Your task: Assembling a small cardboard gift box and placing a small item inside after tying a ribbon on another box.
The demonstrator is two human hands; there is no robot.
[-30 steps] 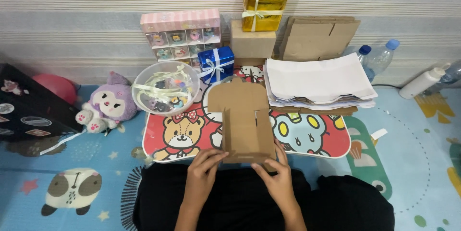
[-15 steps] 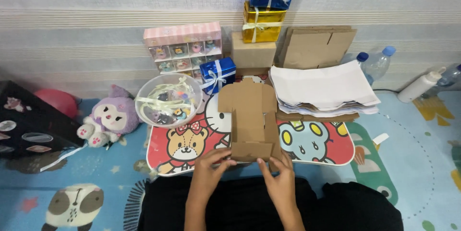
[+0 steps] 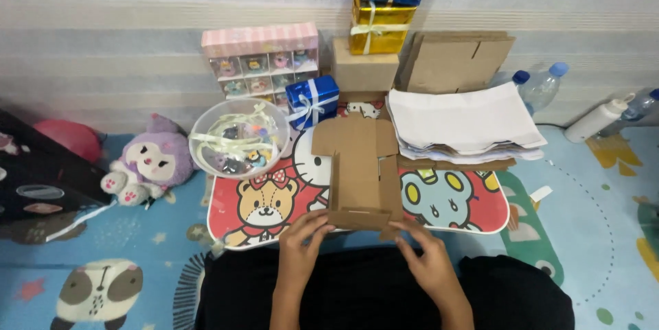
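Where hands [image 3: 364,251] meet: cardboard box [image 3: 358,172]

On my cartoon-printed desk [image 3: 473,217], a clear bowl [image 3: 239,138] of trinkets and ribbon sits far left, with a small blue gift box [image 3: 312,100] just right of it. A stack of white sheets [image 3: 463,123] lies far right. Left of the desk, on the floor mat [image 3: 103,248], a purple plush toy [image 3: 147,162] rests. Bottles [image 3: 542,86] stand far right.
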